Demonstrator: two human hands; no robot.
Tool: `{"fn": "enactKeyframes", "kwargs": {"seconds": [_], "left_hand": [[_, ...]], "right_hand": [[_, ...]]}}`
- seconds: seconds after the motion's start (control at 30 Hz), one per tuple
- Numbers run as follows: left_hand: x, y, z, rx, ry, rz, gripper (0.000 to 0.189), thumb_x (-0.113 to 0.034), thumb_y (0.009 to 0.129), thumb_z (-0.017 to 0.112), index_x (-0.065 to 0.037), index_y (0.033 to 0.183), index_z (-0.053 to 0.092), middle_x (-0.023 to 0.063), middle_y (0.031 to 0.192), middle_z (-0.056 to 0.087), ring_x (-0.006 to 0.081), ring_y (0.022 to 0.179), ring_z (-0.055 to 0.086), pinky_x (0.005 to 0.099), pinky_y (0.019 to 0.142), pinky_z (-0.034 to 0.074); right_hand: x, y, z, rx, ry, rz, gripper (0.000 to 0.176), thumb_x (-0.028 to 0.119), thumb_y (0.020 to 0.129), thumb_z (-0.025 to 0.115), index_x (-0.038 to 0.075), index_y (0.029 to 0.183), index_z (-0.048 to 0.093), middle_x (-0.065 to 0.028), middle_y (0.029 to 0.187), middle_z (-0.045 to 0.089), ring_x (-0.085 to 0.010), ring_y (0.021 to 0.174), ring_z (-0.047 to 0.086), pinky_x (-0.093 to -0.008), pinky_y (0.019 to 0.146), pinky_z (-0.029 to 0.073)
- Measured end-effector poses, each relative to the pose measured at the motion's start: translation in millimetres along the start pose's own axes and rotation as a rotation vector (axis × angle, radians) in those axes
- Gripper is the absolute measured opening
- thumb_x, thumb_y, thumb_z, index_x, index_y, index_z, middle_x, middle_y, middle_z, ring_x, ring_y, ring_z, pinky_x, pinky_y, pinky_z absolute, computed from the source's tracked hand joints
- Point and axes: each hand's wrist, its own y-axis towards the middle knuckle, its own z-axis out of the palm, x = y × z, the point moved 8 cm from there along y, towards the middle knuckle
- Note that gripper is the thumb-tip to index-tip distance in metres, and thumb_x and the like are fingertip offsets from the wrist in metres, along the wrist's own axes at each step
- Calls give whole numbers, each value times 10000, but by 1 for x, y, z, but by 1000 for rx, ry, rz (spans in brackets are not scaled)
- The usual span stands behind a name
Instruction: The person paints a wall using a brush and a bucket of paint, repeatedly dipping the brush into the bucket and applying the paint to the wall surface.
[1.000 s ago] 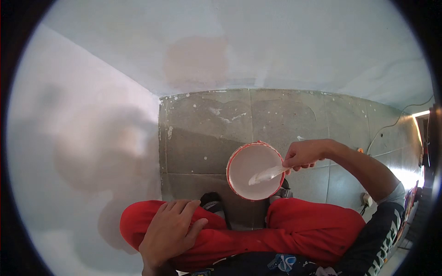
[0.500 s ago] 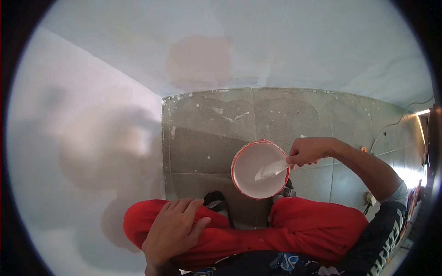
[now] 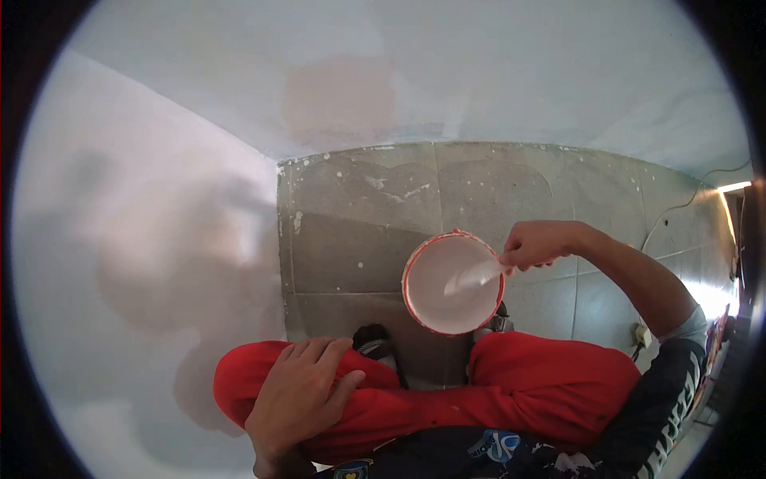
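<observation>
A white bucket with a red rim [image 3: 408, 302] stands on the floor between my feet, with white paint inside. My right hand [image 3: 533, 246] is closed around the handle of a white-coated paintbrush [image 3: 476, 277] at the bucket's right rim. The brush slants down to the left into the bucket, its lower end blurred in the white paint. On my left knee, over the red trousers [image 3: 550, 383], my left hand [image 3: 299, 395] lies flat, fingers stretched out and holding nothing.
Grey floor tiles [image 3: 359, 263] spotted with white drips surround the bucket. A pale wall [image 3: 495, 72] rises ahead and another wall [image 3: 152, 239] at the left, meeting in a corner. A cable [image 3: 666, 214] runs along the floor at the right, near a small plug-like block [image 3: 643, 334].
My right hand has shifted slightly away from me with the paintbrush, whose lower end moves inside the bucket. My left hand stays on the knee. The view has tilted slightly.
</observation>
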Motion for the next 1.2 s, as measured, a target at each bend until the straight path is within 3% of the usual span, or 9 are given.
{"fn": "enactKeyframes", "kwargs": {"seconds": [0.3, 0.6, 0.7, 0.77, 0.8, 0.87, 0.97, 1.1, 1.2], "left_hand": [[-1, 0, 1, -23, 15, 13, 430, -292, 916, 633, 11, 1215, 576, 167, 1146, 628, 332, 1071, 593, 430, 939, 451], [-1, -1, 1, -5, 1, -27, 421, -277, 911, 637, 0, 1221, 573, 180, 1162, 621, 357, 1090, 583, 440, 953, 448], [-2, 1, -1, -14, 20, -9, 430, -296, 918, 629, 11, 1214, 576, 168, 1143, 626, 334, 1063, 596, 430, 933, 451], [-1, 1, 0, -16, 21, -9, 431, -297, 919, 627, 10, 1216, 575, 170, 1142, 626, 334, 1067, 595, 431, 935, 450], [0, 1, 0, -14, 25, -11, 433, -298, 920, 626, 10, 1218, 573, 172, 1140, 627, 335, 1071, 594, 432, 937, 450], [1, 2, -1, -14, 30, -12, 435, -300, 920, 625, 10, 1220, 572, 174, 1139, 628, 336, 1076, 592, 432, 939, 450], [1, 1, 1, 6, 9, -29, 434, -302, 922, 623, 11, 1219, 572, 174, 1144, 627, 338, 1087, 589, 431, 946, 448], [2, -1, 3, -21, 17, -14, 427, -304, 924, 620, 7, 1213, 575, 172, 1138, 628, 340, 1078, 590, 428, 946, 447], [-1, -1, 2, -29, 18, -8, 422, -305, 925, 618, 4, 1209, 576, 173, 1138, 629, 340, 1078, 590, 427, 945, 447]], "right_hand": [[0, 0, -2, -26, -26, -5, 353, 370, 910, 565, 57, 887, 726, 12, 672, 543, -105, 554, 456, -279, 495, 385], [3, 1, -11, -74, -23, -183, 314, 332, 921, 614, 31, 929, 703, -7, 696, 588, -96, 600, 521, -274, 544, 430], [8, 2, -14, -120, -12, -330, 311, 330, 906, 620, 30, 928, 698, -36, 734, 624, -139, 688, 579, -312, 644, 473], [12, 0, -18, -185, -95, -405, 330, 340, 915, 647, 25, 1003, 684, -79, 862, 661, -192, 861, 614, -338, 805, 489], [7, 3, -17, -186, -95, -407, 330, 340, 915, 647, 25, 1003, 684, -79, 862, 661, -192, 861, 614, -338, 805, 489], [9, 0, -23, -320, -76, -557, 332, 330, 923, 664, 33, 1073, 674, -110, 1032, 669, -226, 1020, 605, -355, 923, 476], [10, 1, -21, -265, -27, -466, 331, 309, 934, 659, 52, 1143, 659, -117, 1116, 660, -233, 1095, 596, -366, 992, 456], [12, 3, -20, -223, -16, -416, 346, 306, 939, 650, 44, 1165, 649, -119, 1148, 658, -235, 1117, 594, -375, 1016, 447], [12, 19, -13, -228, -15, -474, 321, 195, 940, 634, 3, 1196, 606, -86, 1133, 611, -188, 1021, 595, -327, 921, 500]]}}
